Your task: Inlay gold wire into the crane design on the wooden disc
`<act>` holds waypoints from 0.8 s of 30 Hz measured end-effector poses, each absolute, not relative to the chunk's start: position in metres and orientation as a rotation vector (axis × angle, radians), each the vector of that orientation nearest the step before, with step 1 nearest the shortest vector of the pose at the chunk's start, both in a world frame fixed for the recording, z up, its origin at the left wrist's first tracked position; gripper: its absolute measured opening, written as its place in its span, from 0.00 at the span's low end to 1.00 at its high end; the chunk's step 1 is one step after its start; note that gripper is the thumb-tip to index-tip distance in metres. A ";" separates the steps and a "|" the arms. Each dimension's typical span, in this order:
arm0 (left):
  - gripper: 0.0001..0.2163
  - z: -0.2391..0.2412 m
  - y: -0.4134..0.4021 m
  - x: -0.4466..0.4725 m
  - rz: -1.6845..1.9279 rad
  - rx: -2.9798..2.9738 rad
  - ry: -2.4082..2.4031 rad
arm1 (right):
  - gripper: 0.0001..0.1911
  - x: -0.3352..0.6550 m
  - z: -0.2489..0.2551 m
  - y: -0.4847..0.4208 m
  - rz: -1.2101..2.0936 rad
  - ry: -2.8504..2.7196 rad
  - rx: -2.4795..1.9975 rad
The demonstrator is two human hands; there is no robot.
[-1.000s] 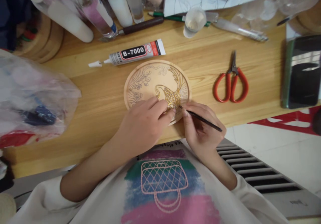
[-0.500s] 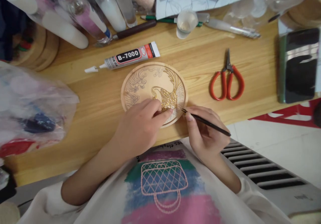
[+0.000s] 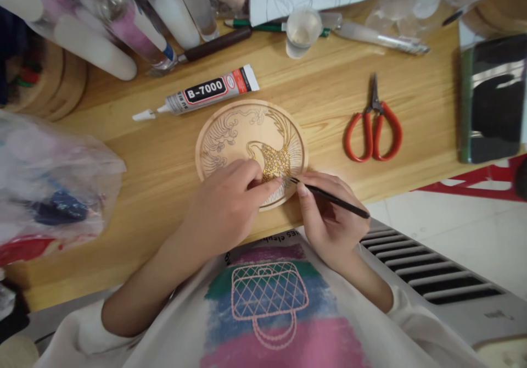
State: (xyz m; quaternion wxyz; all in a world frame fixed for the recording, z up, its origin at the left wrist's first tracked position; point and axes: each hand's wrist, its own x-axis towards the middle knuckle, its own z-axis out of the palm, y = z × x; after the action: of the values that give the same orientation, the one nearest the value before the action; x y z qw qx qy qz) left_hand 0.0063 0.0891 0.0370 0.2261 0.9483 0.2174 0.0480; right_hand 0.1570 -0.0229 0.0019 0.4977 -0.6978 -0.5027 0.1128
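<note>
A round wooden plaque [image 3: 236,132] with a raised rim lies on the table, its face drawn with wavy lines and a bird filled partly with gold wire. Over its lower part rests my left hand [image 3: 224,206], fingers curled and thumb reaching across the gold bird. Those curled fingertips are hidden, so I cannot see what they pinch. My right hand [image 3: 331,219] grips black tweezers [image 3: 335,199] at the plaque's right edge. The tweezer tips sit just over the plaque, close beside the left thumb tip.
A B-7000 glue tube [image 3: 212,89] lies behind the plaque, its white cap to the left. Red-handled snips [image 3: 374,121] are on the right, with a phone [image 3: 494,99] farther over. Bottles [image 3: 132,27], pens and a small cup [image 3: 302,32] line the back. A plastic bag [image 3: 57,176] sits left.
My right hand has moved slightly left, bringing the tweezer tips from the plaque's rim in over its face. My left hand stays on the plaque. The whole view has shifted a little.
</note>
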 end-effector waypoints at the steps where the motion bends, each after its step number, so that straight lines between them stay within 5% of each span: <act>1: 0.19 0.037 0.089 0.006 0.139 2.622 0.596 | 0.13 0.157 0.002 -0.023 0.270 -1.217 -1.692; 24: 0.16 0.038 0.085 0.009 0.186 2.701 0.600 | 0.12 0.155 0.007 -0.019 0.231 -1.270 -1.736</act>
State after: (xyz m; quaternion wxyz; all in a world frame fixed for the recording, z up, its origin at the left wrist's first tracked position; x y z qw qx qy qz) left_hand 0.0092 0.0855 0.0376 0.1830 0.9576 0.2127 0.0660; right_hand 0.1554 -0.0192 0.0066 0.4698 -0.7084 -0.5183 0.0943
